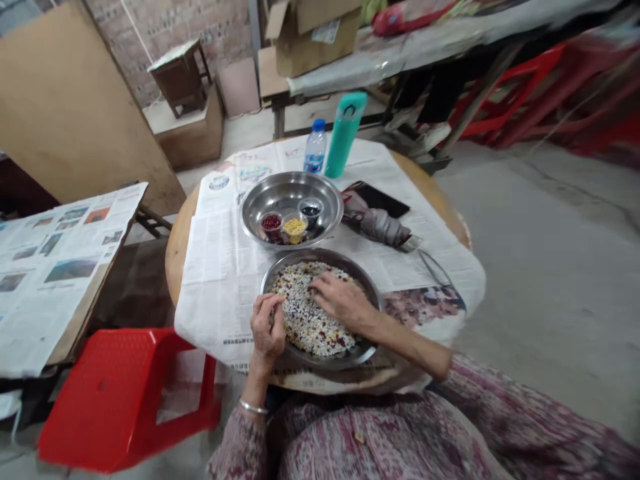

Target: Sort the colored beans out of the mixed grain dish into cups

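Observation:
A metal basin (373, 288) near the front of the round table holds a mix of white grains (313, 327) with dark red and yellow beans among them. My left hand (267, 325) is at its left rim, thumb and fingers curled together; anything between them is too small to make out. Over the upper right of the grains, my right hand (345, 301) has bent fingers whose tips meet the mix, hiding what they hold. Behind stands a second metal basin (260, 193) with three small cups: red beans (271, 222), yellow beans (295, 227) and dark beans (311, 211).
Newspaper (215, 267) covers the table. A water bottle (315, 150) and a teal flask (345, 137) stand at the back. A folded umbrella (380, 225) and a dark flat phone-like object (383, 199) lie right of the basins. A red stool (115, 393) is at lower left.

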A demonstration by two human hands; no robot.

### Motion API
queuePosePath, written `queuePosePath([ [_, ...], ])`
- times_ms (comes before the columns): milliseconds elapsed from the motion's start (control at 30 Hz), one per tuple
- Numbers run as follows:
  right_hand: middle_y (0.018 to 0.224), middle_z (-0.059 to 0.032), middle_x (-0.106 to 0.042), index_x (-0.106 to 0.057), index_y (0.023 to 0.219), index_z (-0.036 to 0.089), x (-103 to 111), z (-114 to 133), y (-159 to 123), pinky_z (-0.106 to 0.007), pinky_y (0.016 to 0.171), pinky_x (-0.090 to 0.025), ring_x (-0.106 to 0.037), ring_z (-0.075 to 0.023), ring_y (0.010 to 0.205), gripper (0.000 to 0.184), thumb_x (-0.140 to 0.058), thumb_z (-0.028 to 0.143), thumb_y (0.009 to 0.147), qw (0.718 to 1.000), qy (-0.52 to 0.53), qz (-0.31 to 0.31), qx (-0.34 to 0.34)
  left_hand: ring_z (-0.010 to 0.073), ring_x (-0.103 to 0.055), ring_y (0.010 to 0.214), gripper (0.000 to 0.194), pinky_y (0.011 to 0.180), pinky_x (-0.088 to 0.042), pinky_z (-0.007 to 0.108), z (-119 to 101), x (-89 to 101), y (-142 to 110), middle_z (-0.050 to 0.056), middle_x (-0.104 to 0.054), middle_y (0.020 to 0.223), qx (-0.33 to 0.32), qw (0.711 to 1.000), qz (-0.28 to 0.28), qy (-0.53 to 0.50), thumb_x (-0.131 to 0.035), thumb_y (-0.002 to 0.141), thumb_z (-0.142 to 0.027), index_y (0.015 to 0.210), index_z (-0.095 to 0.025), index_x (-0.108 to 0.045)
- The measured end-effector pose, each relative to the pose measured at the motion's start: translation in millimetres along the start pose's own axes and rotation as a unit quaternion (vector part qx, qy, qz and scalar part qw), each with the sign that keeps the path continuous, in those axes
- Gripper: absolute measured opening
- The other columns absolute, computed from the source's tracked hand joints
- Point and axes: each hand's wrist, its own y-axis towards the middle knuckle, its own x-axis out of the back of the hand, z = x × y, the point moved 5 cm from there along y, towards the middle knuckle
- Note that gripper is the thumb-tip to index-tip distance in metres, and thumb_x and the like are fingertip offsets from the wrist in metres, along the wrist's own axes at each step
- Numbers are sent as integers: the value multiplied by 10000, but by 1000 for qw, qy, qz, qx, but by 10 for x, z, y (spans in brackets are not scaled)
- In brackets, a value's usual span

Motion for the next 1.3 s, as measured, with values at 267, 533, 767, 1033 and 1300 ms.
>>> queuePosePath([
  [267,1013,-50,-688,-667,994,221,-80,280,-294,-284,767,-531,-685,-182,918,148,-551,145,942,994,76,-49,54,210,-703,931,205,836,-610,341,38,50,70,57,-713,959,0,1000,-11,29,-531,990,-254,976,-217,-732],
  [533,850,-40,-708,-651,908,247,90,16,-580,-435,828,-561,-669,-236,840,183,-523,119,931,977,37,-200,66,229,-718,953,185,838,-628,380,26,51,76,51,-726,997,-40,995,2,92,-536,973,-237,987,-235,-721],
  [767,1350,-96,-651,-688,1137,328,106,-239,-801,-581,1060,-530,-582,-314,1307,259,-566,213,940,942,107,-317,-33,309,-604,1195,418,1053,-522,529,-519,-250,60,71,-669,1286,-130,931,298,166,-788,799,-274,1204,-303,-690],
  [1033,1472,-102,-581,-698,1206,246,-162,-373,-813,-514,1117,-510,-479,-282,1440,299,-498,213,988,921,138,-363,-13,223,-568,1189,213,1083,-448,408,-515,-892,-76,12,-669,1227,-243,826,483,161,-654,930,-290,1140,-281,-683],
  [1300,1411,-99,-624,-727,1184,254,-174,-384,-869,-581,1149,-455,-464,-304,1445,301,-500,236,987,919,179,-351,-14,226,-583,1057,125,937,-512,375,-372,-794,53,54,-653,1092,-193,860,399,252,-563,999,-252,1033,-198,-671],
])
